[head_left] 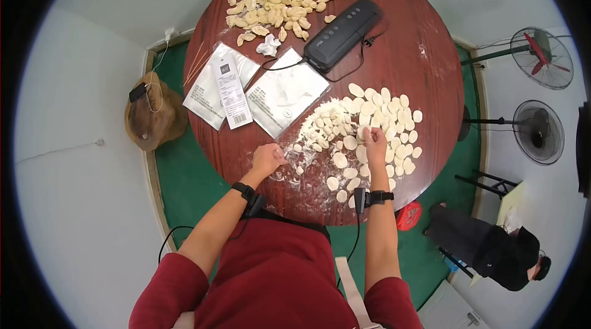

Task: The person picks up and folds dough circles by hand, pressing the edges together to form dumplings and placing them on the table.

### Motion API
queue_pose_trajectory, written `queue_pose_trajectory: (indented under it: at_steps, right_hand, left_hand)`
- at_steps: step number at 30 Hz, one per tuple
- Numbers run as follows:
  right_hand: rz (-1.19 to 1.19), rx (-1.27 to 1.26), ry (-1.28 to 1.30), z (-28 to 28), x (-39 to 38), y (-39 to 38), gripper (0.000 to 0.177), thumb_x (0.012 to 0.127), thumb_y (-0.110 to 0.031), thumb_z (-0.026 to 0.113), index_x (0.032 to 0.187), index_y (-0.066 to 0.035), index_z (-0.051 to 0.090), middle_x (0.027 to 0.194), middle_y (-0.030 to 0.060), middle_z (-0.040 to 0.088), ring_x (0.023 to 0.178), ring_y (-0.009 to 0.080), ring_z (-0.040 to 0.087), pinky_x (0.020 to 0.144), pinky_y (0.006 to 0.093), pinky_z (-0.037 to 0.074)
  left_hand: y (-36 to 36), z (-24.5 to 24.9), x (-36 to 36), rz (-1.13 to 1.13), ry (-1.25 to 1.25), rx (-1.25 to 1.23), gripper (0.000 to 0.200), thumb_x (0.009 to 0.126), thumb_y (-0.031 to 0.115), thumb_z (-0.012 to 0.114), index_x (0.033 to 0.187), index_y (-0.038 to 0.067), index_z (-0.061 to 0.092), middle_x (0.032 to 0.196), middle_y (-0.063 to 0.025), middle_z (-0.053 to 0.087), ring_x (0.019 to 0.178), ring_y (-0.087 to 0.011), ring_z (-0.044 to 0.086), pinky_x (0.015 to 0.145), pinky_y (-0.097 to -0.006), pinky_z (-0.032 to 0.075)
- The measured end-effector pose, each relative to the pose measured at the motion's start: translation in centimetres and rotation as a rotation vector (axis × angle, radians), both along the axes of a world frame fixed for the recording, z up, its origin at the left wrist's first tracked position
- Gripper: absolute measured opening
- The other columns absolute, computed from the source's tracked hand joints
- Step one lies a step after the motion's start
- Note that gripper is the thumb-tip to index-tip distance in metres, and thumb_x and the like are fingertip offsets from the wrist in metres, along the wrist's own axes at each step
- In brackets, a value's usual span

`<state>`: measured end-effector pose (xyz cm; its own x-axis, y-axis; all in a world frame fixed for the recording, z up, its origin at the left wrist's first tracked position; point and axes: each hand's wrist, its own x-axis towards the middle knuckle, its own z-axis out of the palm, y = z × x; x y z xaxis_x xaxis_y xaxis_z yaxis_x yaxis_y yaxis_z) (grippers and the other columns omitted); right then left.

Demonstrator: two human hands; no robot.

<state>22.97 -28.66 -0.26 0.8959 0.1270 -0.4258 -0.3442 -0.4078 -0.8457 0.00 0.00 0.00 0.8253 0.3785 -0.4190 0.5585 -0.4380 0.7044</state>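
My right hand (375, 143) is over the flattened dough rounds (340, 160) at the right of the table. Its fingers are pinched together, and whatever lies between them is too small to make out. Near the table's front edge, my left hand (268, 160) has its fingers curled in, and what they hold, if anything, is hidden. Beside it lies a small dough piece (300, 170) on the flour-dusted wood. A floury heap of small dough pieces (323, 126) sits between my hands, farther back.
Shaped dumplings (271, 3) cover the far part of the round table (425, 58). A black corded appliance (343, 35), silver packets (289, 96) and a printed label card (233, 95) lie nearer. Two fans (538, 132) stand at right. Another person (505, 255) is at the lower right.
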Motion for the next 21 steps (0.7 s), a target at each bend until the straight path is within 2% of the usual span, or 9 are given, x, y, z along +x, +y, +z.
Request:
queue_pose_trajectory:
  at_steps: [3,5,7,9,13,15,17,19,21]
  right_hand:
    - [0.020,0.072,-0.086,0.9,1.2,2.5,0.024,0.096,-0.021,0.071,0.110,-0.002,0.064,0.085,-0.0004,0.067,0.071,0.0076,0.062,0.065,0.0235,0.048]
    - [0.005,0.083,-0.155,0.8,2.2,3.7,0.021,0.097,-0.013,0.069,0.110,0.002,0.063,0.085,0.0046,0.068,0.073,0.0086,0.063,0.060,0.0251,0.051]
    - [-0.019,0.029,-0.146,-2.4,2.5,3.0,0.029,0.093,-0.013,0.074,0.114,0.003,0.063,0.085,0.0021,0.067,0.067,0.0091,0.061,0.060,0.0246,0.047]
    - [0.027,-0.290,-0.162,-4.4,2.6,2.4,0.032,0.090,-0.008,0.075,0.117,0.004,0.062,0.086,0.0045,0.067,0.067,0.0096,0.061,0.060,0.0247,0.047]
    - [-0.067,-0.188,-0.131,-3.6,1.6,2.8,0.032,0.088,-0.006,0.074,0.117,0.004,0.062,0.083,0.0046,0.065,0.066,0.0098,0.061,0.059,0.0253,0.047]
    - [-0.021,-0.168,-0.186,-3.7,1.5,2.8,0.032,0.089,-0.006,0.074,0.117,0.003,0.060,0.080,0.0027,0.062,0.065,0.0096,0.058,0.058,0.0255,0.047]
    - [0.000,-0.173,-0.182,-3.8,1.3,2.7,0.032,0.087,-0.007,0.075,0.115,0.000,0.062,0.080,0.0044,0.064,0.067,0.0120,0.060,0.060,0.0288,0.049]
    - [0.012,-0.179,-0.181,-2.9,0.7,2.9,0.032,0.085,-0.009,0.077,0.113,-0.003,0.064,0.080,0.0060,0.066,0.068,0.0144,0.061,0.063,0.0321,0.050]
    - [0.070,-0.342,-0.299,-1.7,0.4,3.3,0.034,0.084,-0.010,0.078,0.114,-0.005,0.063,0.077,0.0054,0.064,0.068,0.0155,0.059,0.065,0.0330,0.049]
  left_hand:
    - [0.3,0.1,-0.4,0.024,0.002,-0.044,0.028,0.065,0.019,0.092,0.077,0.006,0.070,0.073,-0.0089,0.073,0.069,-0.0245,0.071,0.066,-0.0368,0.053]
    - [0.7,-0.4,-0.2,0.030,-0.005,-0.071,0.027,0.064,0.019,0.092,0.075,0.006,0.071,0.072,-0.0088,0.073,0.069,-0.0246,0.071,0.065,-0.0363,0.053]
    - [1.0,-0.5,0.0,0.028,-0.005,-0.068,0.027,0.063,0.019,0.093,0.074,0.006,0.071,0.072,-0.0088,0.073,0.069,-0.0245,0.071,0.065,-0.0361,0.053]
    - [1.1,-0.3,0.2,0.022,-0.008,-0.068,0.028,0.062,0.019,0.093,0.073,0.006,0.072,0.072,-0.0088,0.073,0.069,-0.0243,0.071,0.065,-0.0359,0.053]
    - [1.1,-0.5,0.3,0.048,0.002,-0.093,0.029,0.061,0.021,0.095,0.073,0.006,0.073,0.071,-0.0084,0.072,0.067,-0.0224,0.070,0.065,-0.0340,0.053]
    - [1.3,-0.7,0.3,0.047,-0.003,-0.094,0.030,0.062,0.022,0.095,0.073,0.005,0.073,0.070,-0.0075,0.072,0.064,-0.0201,0.069,0.064,-0.0325,0.053]
    - [1.4,-0.7,0.4,0.049,0.005,-0.129,0.031,0.059,0.024,0.095,0.071,0.007,0.073,0.071,-0.0102,0.073,0.068,-0.0262,0.071,0.066,-0.0355,0.054]
    - [1.4,-0.4,0.3,0.028,0.007,-0.085,0.031,0.059,0.026,0.095,0.071,0.006,0.073,0.071,-0.0104,0.073,0.068,-0.0263,0.071,0.067,-0.0357,0.054]
    - [1.7,0.0,1.0,0.000,-0.010,-0.036,0.032,0.059,0.027,0.095,0.071,0.006,0.073,0.070,-0.0106,0.073,0.068,-0.0263,0.071,0.067,-0.0359,0.054]
